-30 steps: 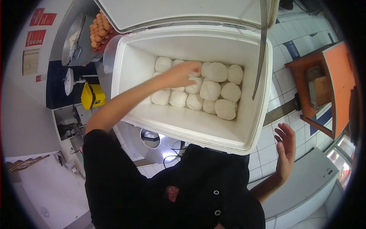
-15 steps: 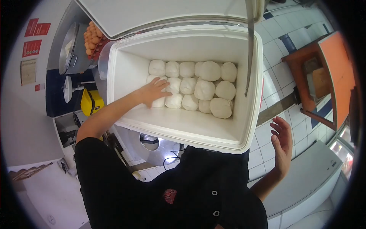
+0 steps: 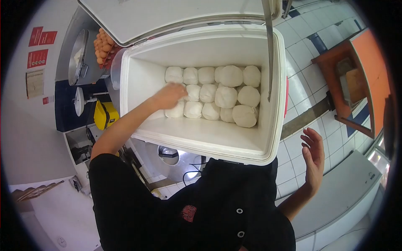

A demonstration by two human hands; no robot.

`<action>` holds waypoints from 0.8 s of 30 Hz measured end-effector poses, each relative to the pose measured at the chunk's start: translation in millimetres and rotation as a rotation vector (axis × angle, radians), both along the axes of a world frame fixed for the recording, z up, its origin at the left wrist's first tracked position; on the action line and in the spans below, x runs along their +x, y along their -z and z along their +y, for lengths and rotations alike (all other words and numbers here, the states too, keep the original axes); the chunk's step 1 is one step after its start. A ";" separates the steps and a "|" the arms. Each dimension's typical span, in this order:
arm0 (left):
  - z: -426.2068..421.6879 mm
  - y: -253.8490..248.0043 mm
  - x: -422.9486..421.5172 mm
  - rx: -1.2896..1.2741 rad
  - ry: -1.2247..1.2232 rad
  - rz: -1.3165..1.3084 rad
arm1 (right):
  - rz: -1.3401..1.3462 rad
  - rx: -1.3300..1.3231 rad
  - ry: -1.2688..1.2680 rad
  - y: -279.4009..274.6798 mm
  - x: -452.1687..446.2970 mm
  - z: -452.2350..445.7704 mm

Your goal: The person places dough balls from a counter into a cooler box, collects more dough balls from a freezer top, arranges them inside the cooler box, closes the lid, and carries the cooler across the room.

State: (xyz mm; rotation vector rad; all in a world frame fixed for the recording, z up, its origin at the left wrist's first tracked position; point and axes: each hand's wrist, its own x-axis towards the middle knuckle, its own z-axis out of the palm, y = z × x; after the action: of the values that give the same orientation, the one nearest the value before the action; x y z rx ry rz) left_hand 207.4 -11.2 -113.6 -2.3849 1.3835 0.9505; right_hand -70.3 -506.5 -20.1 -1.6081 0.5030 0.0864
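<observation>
Rows of round white dough balls (image 3: 225, 97) lie in a white cooler box (image 3: 144, 75), some stacked on others toward the right end. My left hand (image 3: 171, 95) reaches in from the left, over the left end of the middle row. Its fingers are curled together beside a dough ball (image 3: 193, 93), slightly blurred, and they hide whatever is in or under them. Outside the box on the right, my right hand (image 3: 314, 157) is raised with its fingers apart, holding nothing.
The cooler's lid (image 3: 176, 12) stands open at the far side, with a metal strap (image 3: 269, 54) hanging over the box's right end. Eggs (image 3: 103, 47) and a metal pot (image 3: 79, 58) are at the left. An orange cabinet (image 3: 368, 62) stands at the right.
My left hand's spread fingers have drawn together over the left dough balls. My right hand stays raised and open. The view has shifted slightly.
</observation>
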 end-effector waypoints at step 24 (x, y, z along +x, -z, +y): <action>-60.9 -38.2 35.1 -0.231 -0.656 0.221 | 0.038 0.066 -0.033 5.8 1.7 14.4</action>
State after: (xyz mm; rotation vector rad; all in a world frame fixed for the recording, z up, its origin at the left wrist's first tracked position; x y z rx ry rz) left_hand 242.5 -72.1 -75.4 -3.0733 0.7911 1.2904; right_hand -68.6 -492.2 -25.9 -1.5527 0.4978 0.1572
